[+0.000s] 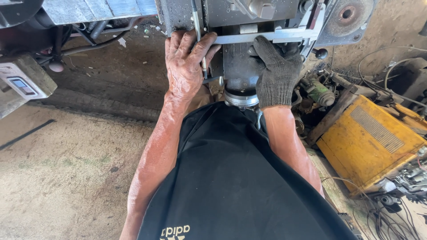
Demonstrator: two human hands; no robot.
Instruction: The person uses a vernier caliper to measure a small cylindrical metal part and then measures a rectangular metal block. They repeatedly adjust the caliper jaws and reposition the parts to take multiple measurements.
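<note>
While both hands (184,66) (276,73) grip a flat steel bar (267,36), bare floor (66,164) opens leftward.

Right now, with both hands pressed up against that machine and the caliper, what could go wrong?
1. The left hand is bare and pins a thin metal rod against the steel machine body; metal chips lie nearby, so cuts seem possible.
2. The gloved right hand steadies the caliper; a slip could spoil the reading.
3. Cables and the yellow box crowd the floor on the right, a likely trip hazard.
</note>
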